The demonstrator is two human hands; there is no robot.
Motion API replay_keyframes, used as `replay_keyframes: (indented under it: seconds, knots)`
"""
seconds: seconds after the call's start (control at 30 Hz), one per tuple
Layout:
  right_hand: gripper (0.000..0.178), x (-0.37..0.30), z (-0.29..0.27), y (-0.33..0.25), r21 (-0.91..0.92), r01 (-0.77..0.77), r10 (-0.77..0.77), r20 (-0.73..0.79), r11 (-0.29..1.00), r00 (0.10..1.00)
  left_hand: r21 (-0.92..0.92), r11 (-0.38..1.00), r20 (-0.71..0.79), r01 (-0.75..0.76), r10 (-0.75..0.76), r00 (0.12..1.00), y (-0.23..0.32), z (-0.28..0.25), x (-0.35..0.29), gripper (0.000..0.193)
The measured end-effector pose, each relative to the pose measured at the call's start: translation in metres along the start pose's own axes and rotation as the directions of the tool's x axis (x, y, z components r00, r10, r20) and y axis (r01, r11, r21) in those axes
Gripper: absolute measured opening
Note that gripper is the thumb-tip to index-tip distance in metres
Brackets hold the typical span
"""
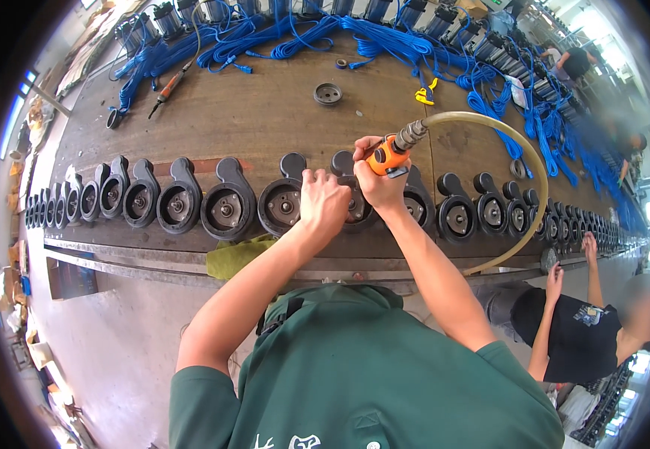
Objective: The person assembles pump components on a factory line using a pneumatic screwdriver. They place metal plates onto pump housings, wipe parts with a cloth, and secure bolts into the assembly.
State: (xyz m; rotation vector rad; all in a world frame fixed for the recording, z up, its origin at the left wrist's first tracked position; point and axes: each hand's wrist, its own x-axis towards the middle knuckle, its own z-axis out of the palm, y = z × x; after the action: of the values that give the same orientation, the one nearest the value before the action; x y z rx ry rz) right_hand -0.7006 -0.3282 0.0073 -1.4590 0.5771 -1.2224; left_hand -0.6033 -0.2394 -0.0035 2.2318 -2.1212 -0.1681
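Observation:
Several black round pump housings stand in a long curved row along the bench's near edge, each with a metal centre and a rounded lobe on top. My left hand (325, 200) is closed with bent fingers at the left side of one black housing (358, 208), partly hiding it. My right hand (379, 179) is wrapped round an orange air screwdriver (389, 154), held upright over that same housing. The tool's tip is hidden behind my hand. From its metal coupling a yellowish air hose (540, 176) loops to the right and down past the bench edge.
Coiled blue cables (385, 37) and motors line the far side. On the wooden bench (265, 112) lie a loose round black part (328, 93), another orange-handled driver (166, 88) and a yellow tool (426, 91). A green cloth (236, 258) hangs at the edge. A co-worker (572, 329) works at right.

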Motion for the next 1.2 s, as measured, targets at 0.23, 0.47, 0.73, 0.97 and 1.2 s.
replay_keyframes:
  seconds: [0.23,0.47,0.73,0.97,1.2]
  knots:
    - [0.023,-0.027,-0.012,-0.009,0.12,-0.061,0.069,-0.064,0.991,0.996,-0.012,1.0,0.011,0.01,-0.01,1.0,0.001,-0.002,-0.001,0.04]
    - [0.023,-0.05,-0.025,-0.015,0.163,-0.101,0.117,-0.093,0.981,0.989,-0.027,1.0,0.024,-0.005,0.006,1.0,-0.001,0.001,-0.002,0.04]
    - [0.021,-0.05,-0.022,-0.013,0.168,-0.097,0.113,-0.086,0.981,0.99,-0.033,0.999,0.017,-0.009,0.009,1.0,-0.004,0.002,-0.001,0.041]
    - [0.021,-0.051,-0.02,-0.016,0.183,-0.089,0.103,-0.066,0.979,0.993,-0.054,0.999,-0.004,-0.002,0.002,1.0,-0.003,0.002,-0.002,0.041]
    - [0.022,-0.052,-0.024,-0.014,0.133,-0.08,0.087,-0.049,0.988,0.995,-0.053,0.999,-0.001,-0.008,0.008,1.0,-0.005,0.002,-0.002,0.04]
